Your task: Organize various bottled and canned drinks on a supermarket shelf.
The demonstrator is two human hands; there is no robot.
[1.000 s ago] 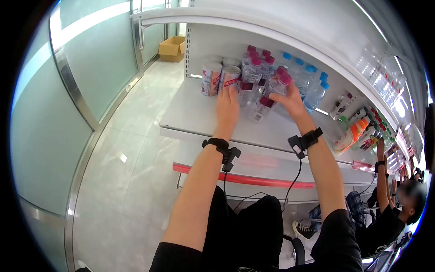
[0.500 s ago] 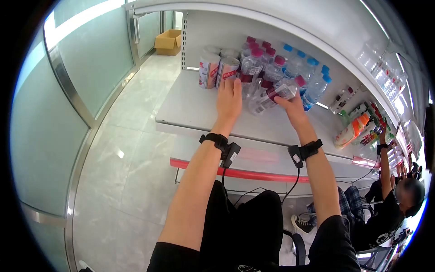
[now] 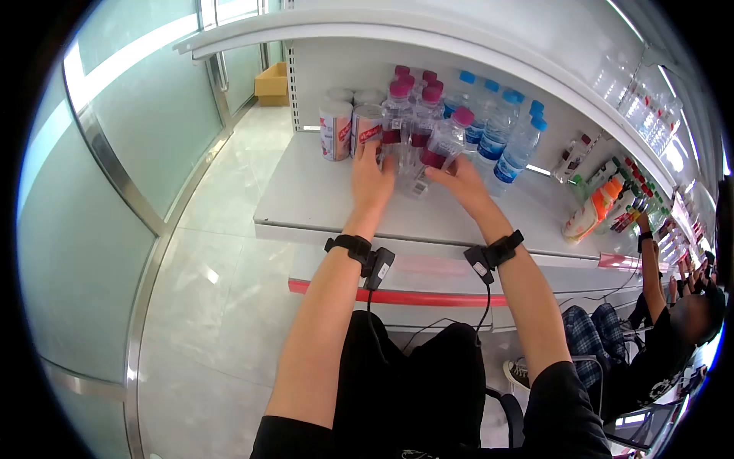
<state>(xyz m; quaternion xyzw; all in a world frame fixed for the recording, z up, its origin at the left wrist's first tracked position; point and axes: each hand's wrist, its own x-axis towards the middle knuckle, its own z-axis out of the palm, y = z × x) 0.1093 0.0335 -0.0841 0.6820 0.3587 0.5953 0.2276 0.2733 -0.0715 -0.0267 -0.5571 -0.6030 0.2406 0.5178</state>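
On the white shelf [image 3: 306, 191], two cans [image 3: 336, 130] are standing just left of the pink-capped bottles [image 3: 409, 107]. The left hand [image 3: 372, 177] is resting against the cluster's front left side, with its fingers [image 3: 376, 153] stretched out flat and not wrapping around anything. At the cluster's front right, a tilted bottle [image 3: 442, 145] is leaning with its cap up and to the right and its base towards the person. The right hand [image 3: 461, 182] is the nearer one. It is lying just below and right of this bottle, and its fingers seem to be curling around the lower end. Blue-capped bottles [image 3: 501, 130] are standing right of the cluster.
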